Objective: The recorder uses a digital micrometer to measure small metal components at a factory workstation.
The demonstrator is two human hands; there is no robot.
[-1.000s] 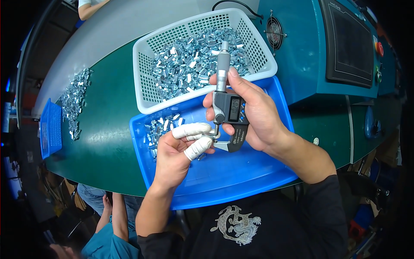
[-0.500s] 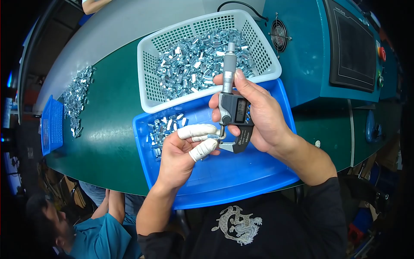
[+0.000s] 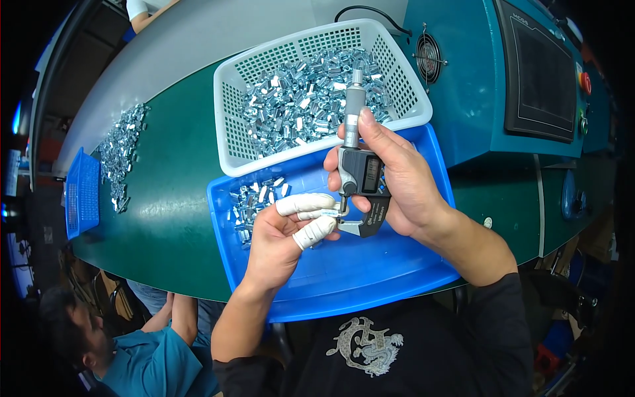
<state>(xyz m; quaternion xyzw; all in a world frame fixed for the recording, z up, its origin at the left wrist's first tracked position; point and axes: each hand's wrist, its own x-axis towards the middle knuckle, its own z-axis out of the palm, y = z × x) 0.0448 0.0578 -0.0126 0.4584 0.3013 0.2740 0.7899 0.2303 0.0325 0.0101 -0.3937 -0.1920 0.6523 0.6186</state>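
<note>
My right hand (image 3: pixel 413 188) is closed around a digital micrometer (image 3: pixel 355 122), thumb and forefinger on its grey barrel, which points away from me. My left hand (image 3: pixel 270 248) wears white coverings on several fingers. Between its fingertips it pinches a small shiny metal part (image 3: pixel 330 213), mostly hidden by the fingers, in the gap of the micrometer's frame. Whether both measuring faces touch the part is too small to tell. Both hands are above a blue tray (image 3: pixel 370 278). Loose metal parts (image 3: pixel 254 202) of the same shiny kind lie at the tray's left side.
Behind the tray, a white perforated basket (image 3: pixel 228 142) is heaped with metal parts. Farther left, more parts (image 3: pixel 122 152) lie in a pile beside a blue basket (image 3: pixel 82 192). A teal machine (image 3: pixel 456 86) with a screen stands at the right. Another person (image 3: pixel 149 357) sits at lower left.
The metal part in my left fingertips shows less of itself now and seems turned. Hands and micrometer have shifted only slightly; both grips stay the same.
</note>
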